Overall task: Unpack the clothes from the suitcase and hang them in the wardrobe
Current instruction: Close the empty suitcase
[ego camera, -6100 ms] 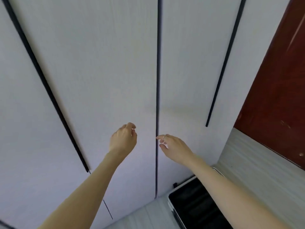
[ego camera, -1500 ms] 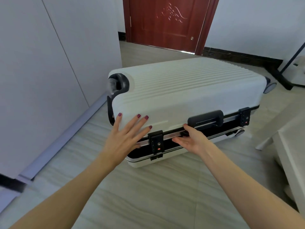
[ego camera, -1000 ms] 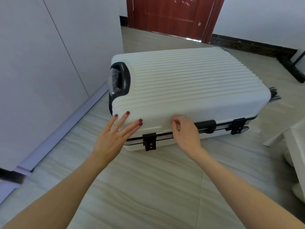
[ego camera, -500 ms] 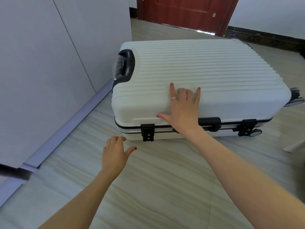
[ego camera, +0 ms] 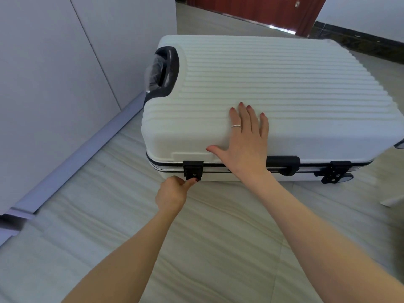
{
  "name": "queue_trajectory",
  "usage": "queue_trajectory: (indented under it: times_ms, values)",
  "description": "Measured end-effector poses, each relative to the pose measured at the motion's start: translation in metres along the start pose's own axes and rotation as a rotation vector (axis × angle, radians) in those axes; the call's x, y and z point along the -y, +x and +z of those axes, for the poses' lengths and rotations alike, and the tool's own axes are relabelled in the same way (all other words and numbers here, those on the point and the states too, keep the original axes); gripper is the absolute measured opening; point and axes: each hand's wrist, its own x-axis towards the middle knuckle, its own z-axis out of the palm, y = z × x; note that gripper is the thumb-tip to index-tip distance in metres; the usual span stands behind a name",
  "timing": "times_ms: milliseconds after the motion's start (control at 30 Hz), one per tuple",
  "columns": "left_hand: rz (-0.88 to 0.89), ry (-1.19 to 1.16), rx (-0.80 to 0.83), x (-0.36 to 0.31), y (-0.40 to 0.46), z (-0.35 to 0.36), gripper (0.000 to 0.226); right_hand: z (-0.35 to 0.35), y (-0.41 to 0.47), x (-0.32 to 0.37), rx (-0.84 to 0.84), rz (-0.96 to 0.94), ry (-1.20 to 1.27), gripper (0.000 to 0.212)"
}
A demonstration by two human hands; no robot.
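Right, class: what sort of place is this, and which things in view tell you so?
Probably a bedroom at home. A ribbed white hard-shell suitcase lies on a pale wood-look floor, beside tall plain white wardrobe panels, with a reddish-brown wooden door beyond.

No readable text.
Nothing legible on suitcase (ego camera: 273, 88), its latch (ego camera: 193, 170), or door (ego camera: 251, 5); lock markings too small.

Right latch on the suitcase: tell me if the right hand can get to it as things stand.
Probably yes. The right hand lies flat on the suitcase lid, holding nothing, and the right latch shows uncovered on the front edge beyond the side handle.
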Motion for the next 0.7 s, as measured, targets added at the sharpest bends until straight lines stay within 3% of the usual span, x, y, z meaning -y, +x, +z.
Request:
queue_trajectory:
  times_ms: [433, 600, 700]
  values:
    - [0.150, 0.237, -0.084, 0.001, 0.009, 0.000, 0.050, 0.018, 0.004, -0.004, -0.181, -0.018, -0.109, 0.095]
    - [0.303, 0.401, -0.251, -0.007, -0.009, -0.022, 0.044, 0.012, 0.011, 0.021, -0.139, 0.019, -0.150, 0.096]
    - [0.502, 0.356, -0.360, -0.007, -0.014, -0.035, 0.039, 0.012, 0.019, 0.050, -0.078, -0.012, -0.083, 0.093]
